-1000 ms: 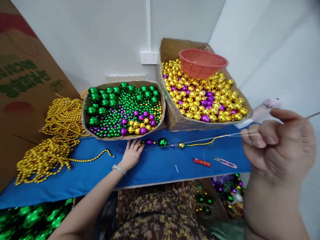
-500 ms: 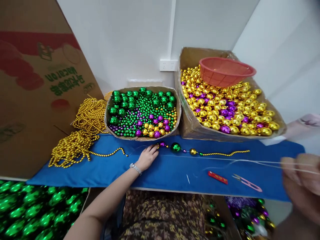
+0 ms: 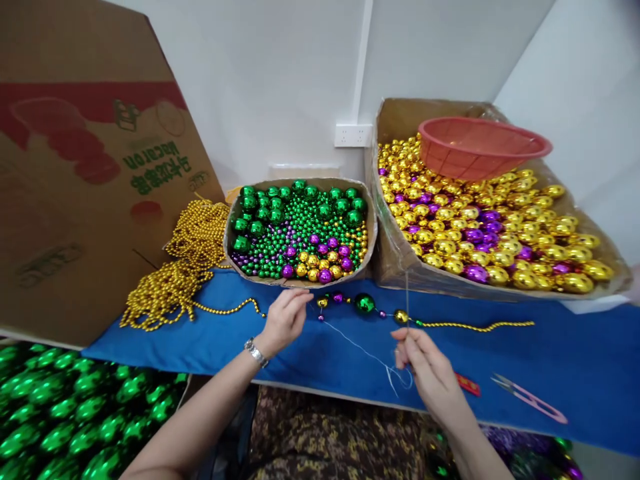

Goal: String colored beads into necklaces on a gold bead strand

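On a worktop [image 3: 165,347] spread with smooth blue cloth, a cardboard box [image 3: 371,235] of glossy round beads [image 3: 307,210] stands behind a strand [image 3: 365,304] of shiny green, purple and gold balls. We see the right hand [image 3: 420,357], back from the far right, pinching a thin, upright, needle-like rod [image 3: 407,300] in nearly closed fingertips; the left hand [image 3: 287,320] bunches beside the strand's left end, though we cannot tell its grip. The fine white thread [image 3: 387,366], taut a moment ago, curls slack, within both hands' reach.
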